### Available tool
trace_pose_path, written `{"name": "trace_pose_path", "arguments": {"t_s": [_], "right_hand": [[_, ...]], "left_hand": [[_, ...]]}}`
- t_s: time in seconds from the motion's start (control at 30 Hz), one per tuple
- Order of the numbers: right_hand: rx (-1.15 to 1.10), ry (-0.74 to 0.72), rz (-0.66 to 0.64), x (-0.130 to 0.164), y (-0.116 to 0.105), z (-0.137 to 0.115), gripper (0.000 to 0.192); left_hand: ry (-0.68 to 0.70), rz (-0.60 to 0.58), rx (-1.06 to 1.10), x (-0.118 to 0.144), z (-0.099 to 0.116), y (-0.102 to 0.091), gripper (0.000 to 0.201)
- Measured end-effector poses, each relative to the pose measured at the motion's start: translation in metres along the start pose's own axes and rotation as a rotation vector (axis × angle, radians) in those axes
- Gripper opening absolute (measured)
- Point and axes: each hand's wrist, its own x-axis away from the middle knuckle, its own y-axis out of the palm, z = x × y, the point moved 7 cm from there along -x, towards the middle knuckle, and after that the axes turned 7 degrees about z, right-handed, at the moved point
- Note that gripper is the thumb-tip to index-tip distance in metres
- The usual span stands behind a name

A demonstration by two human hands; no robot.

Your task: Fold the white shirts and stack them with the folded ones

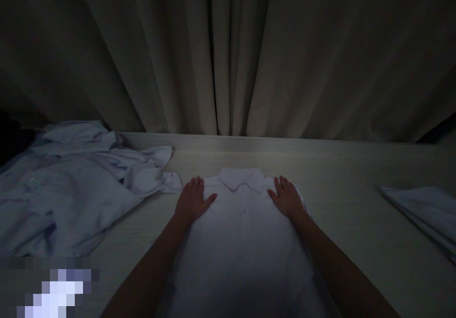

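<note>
A white collared shirt (245,242) lies front side up before me, its collar pointing away and its button placket running down the middle. My left hand (194,199) rests flat on the shoulder at the left, thumb spread toward the collar. On the opposite shoulder my right hand (285,197) lies flat as well, fingers stretched out. Neither hand grips the cloth. The sleeves are mostly hidden beneath my hands and forearms, and the shirt's lower part fades into shadow at the bottom edge.
To the left is a rumpled heap of white shirts (78,190). Folded white cloth (427,209) lies at the far right on the pale floor (342,180). Long beige curtains (285,71) hang at the back behind a low ledge (320,143). The lower left corner is pixelated.
</note>
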Motion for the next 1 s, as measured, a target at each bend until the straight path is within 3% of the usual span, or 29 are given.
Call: {"name": "trace_pose_path", "arguments": {"t_s": [1.0], "right_hand": [[-0.020, -0.001, -0.007, -0.0013, 0.0023, 0.0012, 0.074]], "left_hand": [[0.041, 0.069, -0.025, 0.0003, 0.0007, 0.0008, 0.088]]}}
